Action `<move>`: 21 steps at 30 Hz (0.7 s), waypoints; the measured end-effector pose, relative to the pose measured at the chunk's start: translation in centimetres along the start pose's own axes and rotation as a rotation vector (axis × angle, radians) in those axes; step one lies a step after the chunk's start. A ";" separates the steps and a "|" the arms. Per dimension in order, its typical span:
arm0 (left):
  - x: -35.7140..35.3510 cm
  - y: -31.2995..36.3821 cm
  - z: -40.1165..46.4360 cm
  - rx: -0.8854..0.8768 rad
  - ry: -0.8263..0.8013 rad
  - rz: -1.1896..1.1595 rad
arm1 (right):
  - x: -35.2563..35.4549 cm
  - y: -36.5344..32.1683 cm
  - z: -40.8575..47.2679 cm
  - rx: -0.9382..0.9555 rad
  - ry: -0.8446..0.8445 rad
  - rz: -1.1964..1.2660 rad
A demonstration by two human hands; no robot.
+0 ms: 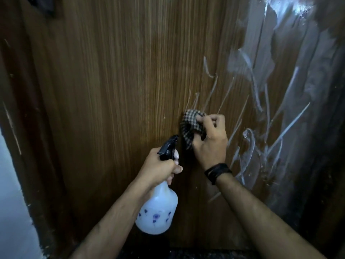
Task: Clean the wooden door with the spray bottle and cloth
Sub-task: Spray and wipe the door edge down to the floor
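My right hand [210, 142] bunches a checked cloth [192, 128] against the wooden door [112, 90], fingers curled tight round the wad, which presses on the panel at about mid-height in the view. My left hand [160, 169] is wrapped round the neck of a white spray bottle [156, 210], just below its black trigger head [168, 147]; the nozzle points up and to the right, toward the cloth, and sits just beside its lower edge. I cannot tell whether a finger rests on the trigger. A dark band [217, 171] circles my right wrist. Wet streaks [261, 118] run across the door to the right of the cloth and climb toward the upper right corner, where the surface shines. To the left of the cloth the wood looks dry, a broad stretch reaching to the darker door frame [28, 146]. A pale wall [11, 202] shows at the lower left edge.
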State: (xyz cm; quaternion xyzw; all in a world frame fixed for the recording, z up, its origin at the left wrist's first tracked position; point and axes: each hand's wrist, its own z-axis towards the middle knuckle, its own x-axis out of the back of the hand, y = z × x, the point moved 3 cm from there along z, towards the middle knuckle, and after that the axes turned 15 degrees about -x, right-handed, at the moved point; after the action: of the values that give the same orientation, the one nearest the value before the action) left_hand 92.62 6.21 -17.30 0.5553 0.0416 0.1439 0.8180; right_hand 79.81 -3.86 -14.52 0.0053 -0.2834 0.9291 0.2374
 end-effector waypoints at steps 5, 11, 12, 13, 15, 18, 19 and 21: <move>-0.2 0.6 0.4 -0.006 0.028 -0.024 | -0.6 0.2 -1.0 0.206 -0.163 -0.101; -2.8 -0.4 -0.9 0.036 0.004 -0.054 | -1.1 3.9 -7.2 0.158 -0.355 -0.130; -3.1 -0.8 -1.2 0.050 -0.002 -0.064 | -1.0 4.6 -7.8 0.089 -0.319 -0.083; -3.4 -1.4 -1.7 0.067 -0.012 -0.069 | -0.8 5.4 -8.6 0.014 -0.264 -0.034; -3.9 -2.8 -2.6 0.090 -0.048 -0.053 | -0.1 7.1 -10.7 -0.117 -0.128 0.045; -4.6 -5.2 -3.6 0.112 -0.091 0.009 | 1.2 9.5 -14.1 -0.248 0.068 0.065; -4.8 -6.0 -3.8 0.122 -0.103 0.027 | 1.6 10.4 -15.2 -0.281 0.119 0.066; -5.3 -7.5 -4.1 0.147 -0.139 0.050 | 2.3 11.9 -17.1 -0.340 0.192 0.067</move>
State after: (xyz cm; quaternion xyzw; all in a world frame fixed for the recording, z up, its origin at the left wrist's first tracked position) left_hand 87.98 5.86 -26.23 0.6235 -0.0190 0.1219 0.7720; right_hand 74.64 -2.50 -34.81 -0.1331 -0.4124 0.8715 0.2296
